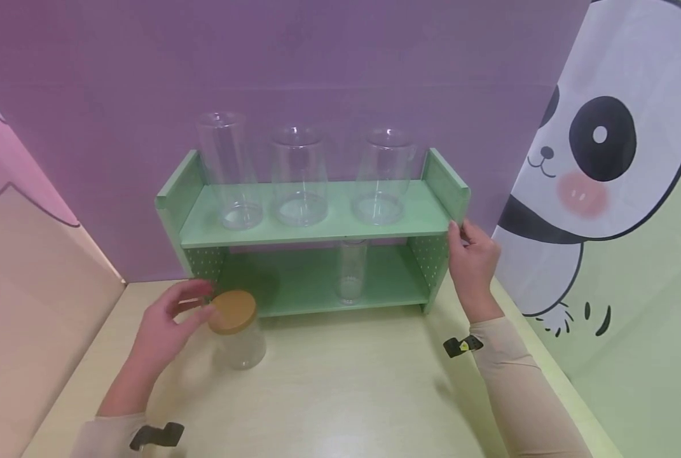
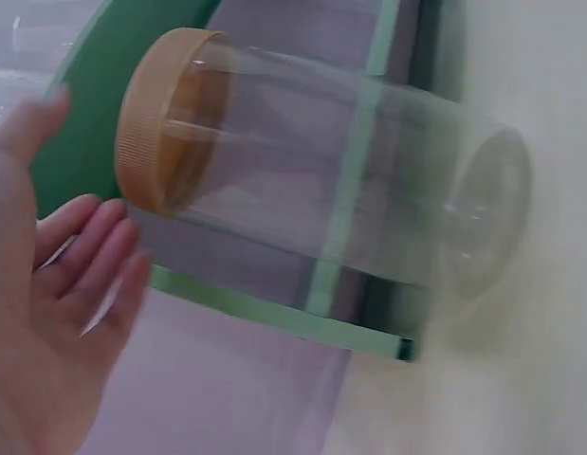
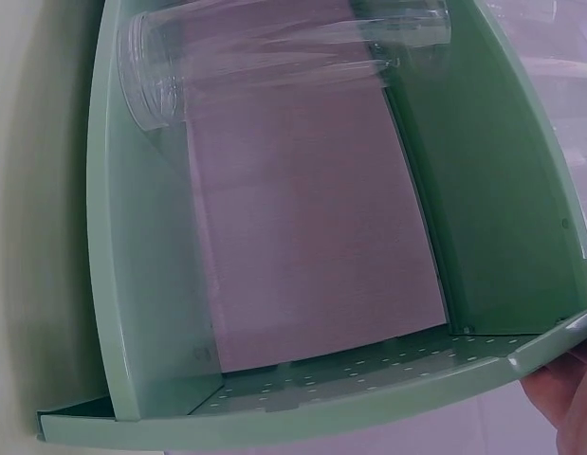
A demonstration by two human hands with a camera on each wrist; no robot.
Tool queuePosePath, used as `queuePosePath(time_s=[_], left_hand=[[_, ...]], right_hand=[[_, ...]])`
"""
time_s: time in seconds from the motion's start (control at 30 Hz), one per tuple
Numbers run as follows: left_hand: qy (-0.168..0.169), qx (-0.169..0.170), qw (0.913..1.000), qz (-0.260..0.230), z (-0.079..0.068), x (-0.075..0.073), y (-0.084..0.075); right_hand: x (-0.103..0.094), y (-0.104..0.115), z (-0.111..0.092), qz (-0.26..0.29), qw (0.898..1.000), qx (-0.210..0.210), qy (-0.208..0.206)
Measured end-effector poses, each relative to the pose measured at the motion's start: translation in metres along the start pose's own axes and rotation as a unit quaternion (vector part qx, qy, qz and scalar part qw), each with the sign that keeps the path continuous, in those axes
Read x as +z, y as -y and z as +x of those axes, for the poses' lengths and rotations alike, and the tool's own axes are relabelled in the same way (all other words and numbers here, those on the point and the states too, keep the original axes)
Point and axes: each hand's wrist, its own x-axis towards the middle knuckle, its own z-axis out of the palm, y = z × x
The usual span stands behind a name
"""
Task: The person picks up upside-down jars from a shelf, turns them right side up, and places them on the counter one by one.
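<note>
A two-tier green shelf (image 1: 294, 240) stands on the table. My right hand (image 1: 474, 261) grips the front edge of its right side panel (image 1: 457, 191), the thumb on the near side. In the right wrist view only part of that hand (image 3: 559, 389) shows. A clear jar (image 1: 243, 350) with an orange-brown lid (image 1: 234, 310) stands upright in front of the shelf's left end. Beside the lid, my left hand (image 1: 168, 324) has its thumb and fingers spread apart. In the left wrist view a small gap separates most fingers from the lid (image 2: 170, 123); contact is hard to tell.
On the top tier stand a tall clear glass container (image 1: 226, 159) and two wider ones, the middle container (image 1: 300, 165) and the right container (image 1: 383, 172). A narrow clear glass (image 1: 351, 273) stands on the lower tier. A purple wall (image 1: 340, 63) lies behind.
</note>
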Motion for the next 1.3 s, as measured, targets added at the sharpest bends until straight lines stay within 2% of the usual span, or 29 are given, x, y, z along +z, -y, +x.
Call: queuePosePath(time_s=[0.07, 0.17, 0.27, 0.33, 0.43, 0.57, 0.7, 0.9, 1.13, 1.3], left_hand=[[-0.068, -0.008, 0.9976, -0.002, 0.006, -0.003, -0.006], [-0.157, -0.033, 0.9869, -0.008, 0.020, -0.008, -0.018], [-0.204, -0.044, 0.9779, -0.014, 0.037, -0.012, -0.028], [-0.211, -0.043, 0.9764, -0.019, 0.046, -0.015, -0.033], [-0.202, -0.045, 0.9779, -0.028, 0.057, -0.017, -0.037], [-0.187, -0.050, 0.9801, -0.043, 0.066, -0.017, -0.039], [-0.197, -0.050, 0.9785, -0.036, 0.073, -0.015, -0.041], [-0.220, -0.058, 0.9733, -0.028, 0.078, -0.012, -0.042], [-0.237, -0.080, 0.9654, -0.074, 0.079, -0.010, -0.039], [-0.251, -0.075, 0.9612, -0.085, 0.080, -0.007, -0.037]], right_hand=[[0.000, 0.000, 0.000, -0.001, 1.000, -0.001, -0.002], [-0.001, 0.001, 0.001, -0.001, 1.000, -0.003, -0.002], [-0.002, 0.000, 0.002, 0.001, 1.000, -0.002, 0.000], [-0.003, 0.000, 0.002, 0.003, 1.000, -0.003, 0.000], [-0.001, -0.001, 0.002, 0.004, 1.000, -0.005, -0.001], [0.000, -0.001, 0.001, 0.004, 1.000, -0.008, 0.003], [0.000, -0.001, 0.000, 0.004, 1.000, -0.007, 0.005], [-0.001, 0.000, 0.000, -0.002, 1.000, -0.009, 0.004], [-0.002, 0.000, -0.001, 0.004, 1.000, -0.009, 0.006], [-0.002, -0.001, 0.000, 0.006, 1.000, 0.000, 0.009]])
